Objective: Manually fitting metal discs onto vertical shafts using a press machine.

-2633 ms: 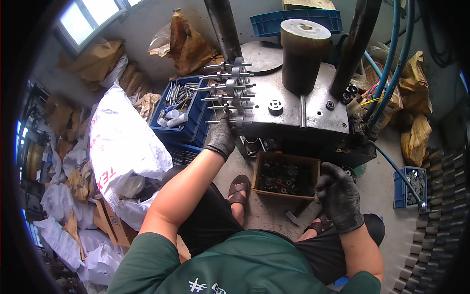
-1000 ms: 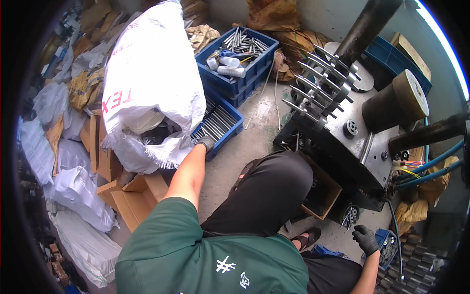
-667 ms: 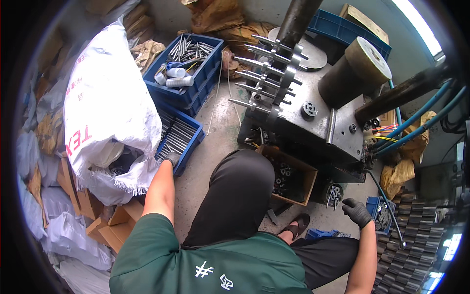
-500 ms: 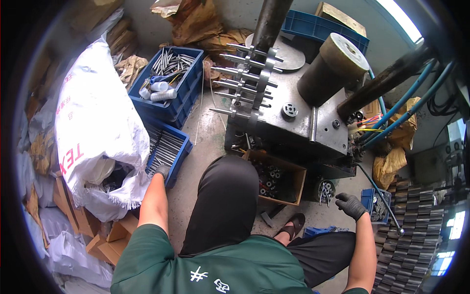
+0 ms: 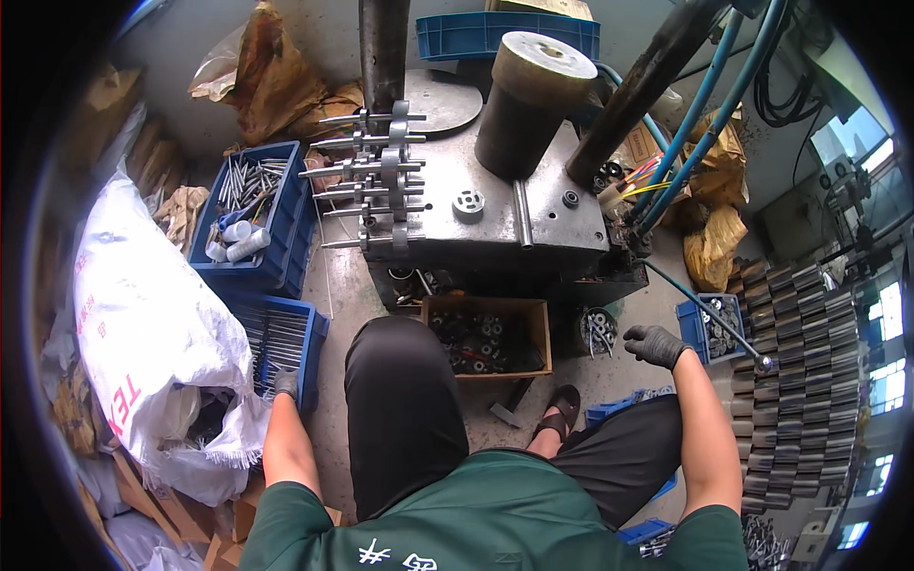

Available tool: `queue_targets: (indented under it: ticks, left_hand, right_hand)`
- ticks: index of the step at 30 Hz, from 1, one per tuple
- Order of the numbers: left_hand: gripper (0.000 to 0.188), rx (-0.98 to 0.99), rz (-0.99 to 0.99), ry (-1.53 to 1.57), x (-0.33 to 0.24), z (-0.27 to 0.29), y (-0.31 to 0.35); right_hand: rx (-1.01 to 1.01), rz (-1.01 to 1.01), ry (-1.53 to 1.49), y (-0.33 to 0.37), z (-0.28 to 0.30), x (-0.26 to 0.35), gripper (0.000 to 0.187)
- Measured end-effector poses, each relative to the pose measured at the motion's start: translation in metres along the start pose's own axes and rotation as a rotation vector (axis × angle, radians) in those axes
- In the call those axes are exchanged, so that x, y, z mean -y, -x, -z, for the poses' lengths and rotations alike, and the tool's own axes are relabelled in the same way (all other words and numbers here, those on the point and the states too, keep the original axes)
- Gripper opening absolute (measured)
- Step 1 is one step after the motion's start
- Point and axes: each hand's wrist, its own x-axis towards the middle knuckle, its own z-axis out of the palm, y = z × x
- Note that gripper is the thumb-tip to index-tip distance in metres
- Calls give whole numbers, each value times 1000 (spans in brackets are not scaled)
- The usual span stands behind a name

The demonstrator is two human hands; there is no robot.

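Note:
My left hand (image 5: 286,383), in a grey glove, reaches into the near end of a blue bin (image 5: 312,357) holding rows of slim metal shafts (image 5: 271,338). Its fingers are mostly hidden, so any grip on a shaft cannot be made out. My right hand (image 5: 655,345), in a dark glove, hangs in the air with fingers loosely bent and apart, and nothing shows in it. Nearest to it are a round can (image 5: 597,333) with metal parts and a small blue bin (image 5: 709,326) of metal pieces. Several shafts with grey cylindrical cores (image 5: 392,167) lie along the left edge of the machine table.
The machine's metal table (image 5: 447,157) carries a thick upright cylinder (image 5: 522,105), a slotted disc (image 5: 467,204) and a loose bar (image 5: 523,214). A cardboard box (image 5: 545,343) of small parts stands below. A white sack (image 5: 143,314) crowds the left; stacked metal cores (image 5: 795,381) line the right.
My view has swung right, shifting the scene leftward. My left hand stays at the shaft bin. My right hand has moved slightly forward, with nothing visible in it in either frame.

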Motion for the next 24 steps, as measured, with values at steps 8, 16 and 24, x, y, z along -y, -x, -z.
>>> queue_targets:
  ticks: [8, 16, 24]
  left_hand:
    - [13, -70, 172, 1014, -49, 17, 60]
    - [59, 272, -370, 1536, -292, 140, 263]
    - [53, 290, -1247, 1016, -561, 210, 420]
  right_hand:
    - [-27, 121, 76, -3, 1, 4, 42]
    - [-31, 279, 162, -2, -6, 28, 39]
    - [148, 576, 636, -20, -52, 100, 42]
